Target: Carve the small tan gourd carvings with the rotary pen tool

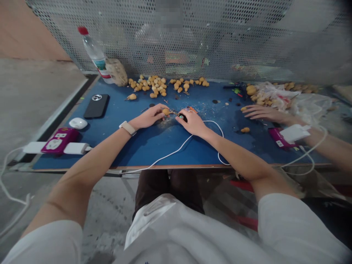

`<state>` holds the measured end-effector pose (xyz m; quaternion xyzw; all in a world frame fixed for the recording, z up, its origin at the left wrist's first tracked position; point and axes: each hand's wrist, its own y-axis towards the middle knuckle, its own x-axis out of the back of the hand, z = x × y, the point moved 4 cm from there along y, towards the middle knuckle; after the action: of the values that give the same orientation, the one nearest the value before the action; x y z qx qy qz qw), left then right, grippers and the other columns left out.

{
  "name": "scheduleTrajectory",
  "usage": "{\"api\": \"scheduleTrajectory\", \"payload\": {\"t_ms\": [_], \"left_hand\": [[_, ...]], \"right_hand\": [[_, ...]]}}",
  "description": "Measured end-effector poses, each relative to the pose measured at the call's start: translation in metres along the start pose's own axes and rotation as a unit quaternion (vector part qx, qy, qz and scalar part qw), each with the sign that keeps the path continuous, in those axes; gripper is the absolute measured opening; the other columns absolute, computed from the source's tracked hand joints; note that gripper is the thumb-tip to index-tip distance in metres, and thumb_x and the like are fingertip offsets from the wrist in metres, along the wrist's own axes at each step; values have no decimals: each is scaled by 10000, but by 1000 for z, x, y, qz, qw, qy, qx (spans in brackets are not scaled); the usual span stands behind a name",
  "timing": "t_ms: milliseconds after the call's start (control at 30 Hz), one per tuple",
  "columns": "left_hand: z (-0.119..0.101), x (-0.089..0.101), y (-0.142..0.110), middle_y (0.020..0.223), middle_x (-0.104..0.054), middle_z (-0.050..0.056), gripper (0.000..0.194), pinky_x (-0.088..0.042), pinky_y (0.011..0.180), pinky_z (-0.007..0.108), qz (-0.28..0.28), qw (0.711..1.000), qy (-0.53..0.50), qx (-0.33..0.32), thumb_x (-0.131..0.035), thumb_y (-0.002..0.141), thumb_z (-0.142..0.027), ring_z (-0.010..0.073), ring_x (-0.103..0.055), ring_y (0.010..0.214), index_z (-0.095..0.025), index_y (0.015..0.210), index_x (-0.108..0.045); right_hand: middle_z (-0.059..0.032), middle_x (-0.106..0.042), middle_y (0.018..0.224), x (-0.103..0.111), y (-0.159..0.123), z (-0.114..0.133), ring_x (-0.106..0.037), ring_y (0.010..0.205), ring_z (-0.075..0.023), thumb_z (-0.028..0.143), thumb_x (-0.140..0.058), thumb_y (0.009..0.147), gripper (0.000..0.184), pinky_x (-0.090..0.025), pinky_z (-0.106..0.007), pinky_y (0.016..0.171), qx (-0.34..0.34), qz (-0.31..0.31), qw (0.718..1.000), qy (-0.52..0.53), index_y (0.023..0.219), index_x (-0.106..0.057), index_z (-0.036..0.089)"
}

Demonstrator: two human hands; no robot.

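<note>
My left hand [151,116], a light band on its wrist, is closed around a small tan bottle gourd [166,111] just above the blue table. The gourd's narrow end faces right. Close beside it, my right hand [193,122] is wrapped round a small black corded rotary tool [182,117] with a green spot on its end. Its thin tip is at or near the gourd's stem; whether they touch I cannot tell. A white cable [176,151] runs from below my right hand. Pale dust lies on the table under the gourd.
Many small gourds [155,86] lie along the perforated metal screen [132,44]. Leftward are a bottle [95,55], a phone [96,106], a white case [78,123] and a purple power strip [62,140]. At right, a co-worker's hand [264,113] rests near plastic bags [277,95] and another purple strip [280,139].
</note>
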<state>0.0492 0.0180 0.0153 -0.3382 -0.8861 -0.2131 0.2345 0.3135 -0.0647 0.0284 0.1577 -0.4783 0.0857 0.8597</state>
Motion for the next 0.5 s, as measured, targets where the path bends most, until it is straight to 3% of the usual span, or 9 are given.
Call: {"api": "scheduleTrajectory", "payload": {"t_ms": [500], "left_hand": [[1,-1,1,1276,-869,110,422,-697,1022,385,3,1000,-10,-4,-768,1247,-505,234,-805,1050,-208,1544,-728]], "right_hand": [[-168,-921,1358,2,-1,2,-841,1310,-402,539,-621,1307,350,-604,-513,1153,0,5,1000,7,1366,-822,259]]}}
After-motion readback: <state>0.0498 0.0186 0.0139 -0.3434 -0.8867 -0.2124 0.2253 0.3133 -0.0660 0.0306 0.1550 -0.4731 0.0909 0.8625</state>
